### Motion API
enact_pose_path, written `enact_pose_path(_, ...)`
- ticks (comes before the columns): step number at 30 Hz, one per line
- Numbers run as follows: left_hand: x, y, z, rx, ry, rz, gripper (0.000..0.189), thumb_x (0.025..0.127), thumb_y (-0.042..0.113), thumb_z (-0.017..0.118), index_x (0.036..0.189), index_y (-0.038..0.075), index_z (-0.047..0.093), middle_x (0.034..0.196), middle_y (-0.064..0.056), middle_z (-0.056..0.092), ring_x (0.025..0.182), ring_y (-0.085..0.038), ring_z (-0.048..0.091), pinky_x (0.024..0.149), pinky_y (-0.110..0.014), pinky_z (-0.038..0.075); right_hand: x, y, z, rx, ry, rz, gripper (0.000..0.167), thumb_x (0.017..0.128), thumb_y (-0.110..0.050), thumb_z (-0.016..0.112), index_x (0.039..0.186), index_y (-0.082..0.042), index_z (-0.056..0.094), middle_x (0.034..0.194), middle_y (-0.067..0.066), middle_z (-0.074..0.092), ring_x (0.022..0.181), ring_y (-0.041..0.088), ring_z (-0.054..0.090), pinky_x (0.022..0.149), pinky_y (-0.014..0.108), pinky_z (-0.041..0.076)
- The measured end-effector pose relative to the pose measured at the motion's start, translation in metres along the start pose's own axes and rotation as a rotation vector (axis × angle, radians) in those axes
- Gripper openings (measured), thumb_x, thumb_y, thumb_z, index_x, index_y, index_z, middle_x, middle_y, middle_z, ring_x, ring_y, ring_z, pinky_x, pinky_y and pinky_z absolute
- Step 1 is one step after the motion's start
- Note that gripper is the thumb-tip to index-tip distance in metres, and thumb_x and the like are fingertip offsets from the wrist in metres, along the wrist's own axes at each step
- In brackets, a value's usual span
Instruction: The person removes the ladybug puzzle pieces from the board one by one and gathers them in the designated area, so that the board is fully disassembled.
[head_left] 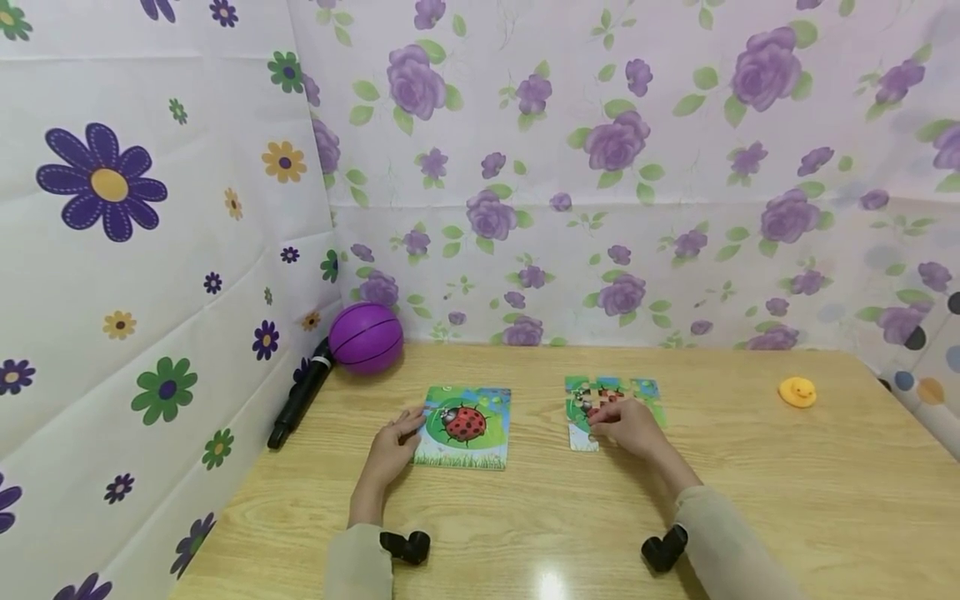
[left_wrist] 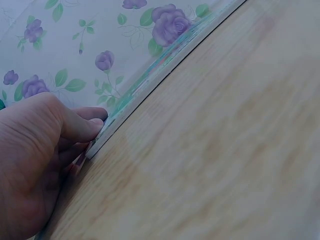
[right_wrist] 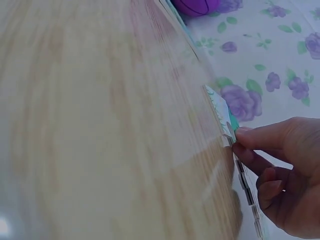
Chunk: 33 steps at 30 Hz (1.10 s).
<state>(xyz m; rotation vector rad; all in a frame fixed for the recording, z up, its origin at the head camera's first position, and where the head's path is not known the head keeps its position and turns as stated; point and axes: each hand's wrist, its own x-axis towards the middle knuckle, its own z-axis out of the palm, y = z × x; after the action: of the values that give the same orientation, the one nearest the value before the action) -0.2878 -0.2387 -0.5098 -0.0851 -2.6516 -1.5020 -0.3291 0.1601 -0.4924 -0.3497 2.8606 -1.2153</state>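
A square ladybug picture board (head_left: 462,442) lies flat on the table, left of centre. My left hand (head_left: 393,446) touches its left edge; in the left wrist view the thumb (left_wrist: 90,129) and fingertips meet at the board's corner. Right of it lies a partly assembled ladybug jigsaw puzzle (head_left: 582,438), with gaps between several pieces. Over this puzzle, my right hand (head_left: 633,427) pinches a small puzzle piece (right_wrist: 233,121) between thumb and index finger, its other fingers curled. That hand hides the puzzle's lower right part, and most of the pinched piece is covered.
A purple ball (head_left: 366,337) sits at the back left corner, beside a black stick-like object (head_left: 300,396) along the left wall. A yellow rubber duck (head_left: 797,392) stands on the wooden table (head_left: 480,533) at the far right. Flowered cloth (head_left: 555,250) hangs behind the table.
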Motion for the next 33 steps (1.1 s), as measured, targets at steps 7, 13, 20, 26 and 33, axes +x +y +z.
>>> enact_pose_path(7,-0.0013,0.0016,0.0009,-0.015,0.001,0.001,0.039,0.094,-0.004,0.051,0.132,-0.007,0.056,0.149,-0.014,0.047,0.149,-0.036,0.025,0.128,-0.049,0.008,-0.0047,-0.0052,-0.0011,-0.047,0.017,0.039,0.008,0.086,-0.017,0.073,0.088,-0.013,0.079,0.096,0.008,0.076,0.079,0.013,0.061,0.064,0.023,0.045)
enact_pose_path(13,-0.0034,0.0030,0.0023,-0.021,0.008,-0.005,0.038,0.094,-0.004,0.052,0.132,-0.007,0.056,0.149,-0.014,0.048,0.149,-0.036,0.026,0.128,-0.050,0.009,-0.0053,-0.0054,0.0001,-0.050,0.004,0.043,0.008,0.086,-0.017,0.072,0.088,-0.012,0.079,0.091,0.007,0.077,0.068,0.010,0.055,0.058,0.022,0.041)
enact_pose_path(20,-0.0016,0.0020,0.0001,-0.015,0.005,-0.009,0.039,0.094,-0.004,0.052,0.132,-0.007,0.056,0.149,-0.014,0.047,0.149,-0.036,0.025,0.128,-0.049,0.009,-0.0032,-0.0070,0.0031,-0.066,-0.001,0.048,0.008,0.087,-0.018,0.072,0.086,-0.014,0.079,0.091,0.005,0.076,0.073,0.011,0.059,0.060,0.022,0.044)
enact_pose_path(26,-0.0016,0.0023,-0.0007,-0.022,0.004,-0.013,0.039,0.094,-0.003,0.051,0.133,-0.007,0.055,0.150,-0.013,0.046,0.149,-0.035,0.024,0.129,-0.048,0.008,-0.0022,-0.0078,0.0050,-0.078,0.009,0.057,0.008,0.087,-0.018,0.072,0.085,-0.014,0.079,0.090,0.004,0.076,0.073,0.010,0.059,0.061,0.023,0.045)
enact_pose_path(33,-0.0010,0.0017,0.0005,-0.016,0.002,-0.006,0.039,0.094,-0.004,0.051,0.132,-0.007,0.055,0.149,-0.014,0.047,0.149,-0.036,0.025,0.128,-0.049,0.009,-0.0029,-0.0057,0.0039,-0.034,0.025,0.056,0.010,0.088,-0.020,0.071,0.088,-0.013,0.078,0.094,0.007,0.075,0.077,0.014,0.063,0.062,0.025,0.050)
